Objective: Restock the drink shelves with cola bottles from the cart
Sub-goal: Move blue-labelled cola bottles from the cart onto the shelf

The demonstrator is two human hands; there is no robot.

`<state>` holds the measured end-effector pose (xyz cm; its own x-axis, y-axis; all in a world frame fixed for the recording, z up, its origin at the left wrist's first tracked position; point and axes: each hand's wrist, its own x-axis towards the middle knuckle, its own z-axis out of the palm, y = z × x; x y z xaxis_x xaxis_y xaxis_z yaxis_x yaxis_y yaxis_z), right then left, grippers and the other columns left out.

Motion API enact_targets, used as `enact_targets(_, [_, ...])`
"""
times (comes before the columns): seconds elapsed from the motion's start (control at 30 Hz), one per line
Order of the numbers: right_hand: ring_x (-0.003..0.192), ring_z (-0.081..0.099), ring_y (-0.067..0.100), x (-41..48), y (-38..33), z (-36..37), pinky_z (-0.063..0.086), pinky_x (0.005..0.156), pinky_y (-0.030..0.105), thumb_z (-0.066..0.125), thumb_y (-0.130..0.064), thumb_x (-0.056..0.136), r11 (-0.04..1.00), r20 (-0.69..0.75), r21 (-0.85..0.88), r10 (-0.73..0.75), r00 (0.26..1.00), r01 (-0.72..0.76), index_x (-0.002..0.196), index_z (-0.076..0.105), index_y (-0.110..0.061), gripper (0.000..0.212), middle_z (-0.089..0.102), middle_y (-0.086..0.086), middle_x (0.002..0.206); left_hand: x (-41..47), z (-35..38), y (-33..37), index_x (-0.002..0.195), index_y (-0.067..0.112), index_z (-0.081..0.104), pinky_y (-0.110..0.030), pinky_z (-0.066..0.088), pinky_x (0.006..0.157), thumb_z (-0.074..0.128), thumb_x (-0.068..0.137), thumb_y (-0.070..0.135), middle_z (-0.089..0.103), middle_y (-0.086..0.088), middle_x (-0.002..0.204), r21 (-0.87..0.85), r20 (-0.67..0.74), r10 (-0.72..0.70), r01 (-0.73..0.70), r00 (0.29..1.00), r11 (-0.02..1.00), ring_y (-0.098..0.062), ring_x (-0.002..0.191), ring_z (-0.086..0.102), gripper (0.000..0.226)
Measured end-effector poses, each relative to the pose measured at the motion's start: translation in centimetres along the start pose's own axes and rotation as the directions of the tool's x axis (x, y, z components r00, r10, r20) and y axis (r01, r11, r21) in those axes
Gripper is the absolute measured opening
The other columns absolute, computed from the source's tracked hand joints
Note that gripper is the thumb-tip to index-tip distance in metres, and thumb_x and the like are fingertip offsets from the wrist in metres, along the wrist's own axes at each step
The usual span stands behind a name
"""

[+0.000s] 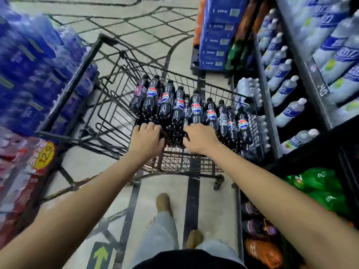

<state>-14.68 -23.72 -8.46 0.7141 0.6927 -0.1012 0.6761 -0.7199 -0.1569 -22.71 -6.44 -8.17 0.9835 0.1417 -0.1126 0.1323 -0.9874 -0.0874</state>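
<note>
Bottles (196,110) crowd right side of cart (71,84) beneath left hand (147,139), right hand (202,139).

Fingertips of left hand (147,136) and right hand (200,138) sink among the cola bottles (196,109), grip unclear. Near-row caps hidden under both hands. Blue shrink-wrapped packs (29,65) at left motion-blurred, cut by edge. Shelf water bottles (281,90): labels unreadable. Green pack (320,187) lower right smeared

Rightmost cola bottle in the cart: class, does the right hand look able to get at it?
Probably yes: the bottle stands in the open-topped cart, the right hand is over nearby bottles, and nothing covers it.
</note>
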Motion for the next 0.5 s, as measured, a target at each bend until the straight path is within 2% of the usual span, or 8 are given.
enact_targets(0.1, [0.072,0.049,0.020,5.0,0.5,0.9,0.034,0.053,0.027,0.046,-0.030,0.093,1.000,0.033,0.015,-0.011,0.999,0.011,0.088,0.047,-0.014,0.017,0.048,-0.001,0.075,4.3,1.0,-2.2,0.125,0.011,0.051,-0.044,0.036,0.105,0.040,0.095,0.043,0.054,-0.009,0.127,0.009,0.023,-0.001,0.001,1.000,1.000,-0.026,0.120,0.049,0.045])
enact_targets(0.2, [0.069,0.049,0.020,10.3,1.1,1.7,0.034,0.050,0.026,0.045,-0.031,0.093,1.000,0.065,0.022,0.021,0.998,-0.022,0.090,0.049,-0.013,0.018,0.042,-0.004,0.070,9.2,1.8,-4.5,0.130,0.011,0.047,-0.046,0.034,0.109,0.039,0.096,0.045,0.051,-0.009,0.133,0.024,0.060,0.000,-0.001,0.998,1.000,-0.026,0.126,0.046,0.048])
enact_targets(0.37, [0.079,0.052,0.026,18.4,1.4,3.2,0.040,0.061,0.033,0.044,-0.030,0.093,0.986,0.138,0.116,0.107,0.985,-0.123,0.090,0.046,-0.014,0.016,0.048,0.001,0.081,17.0,3.2,-7.6,0.131,0.012,0.045,-0.048,0.030,0.111,0.041,0.095,0.044,0.048,-0.009,0.135,0.021,0.152,0.030,-0.034,0.988,0.999,-0.027,0.128,0.043,0.048])
enact_targets(0.5, [0.088,0.061,0.025,23.4,1.9,5.1,0.041,0.064,0.032,0.044,-0.029,0.094,0.966,0.175,0.130,0.199,0.964,-0.223,0.104,0.057,-0.012,0.024,0.060,0.004,0.092,22.1,4.9,-9.2,0.137,0.012,0.038,-0.049,0.027,0.114,0.039,0.096,0.045,0.045,-0.010,0.140,0.018,0.189,0.078,-0.083,0.979,0.996,-0.027,0.132,0.040,0.052])
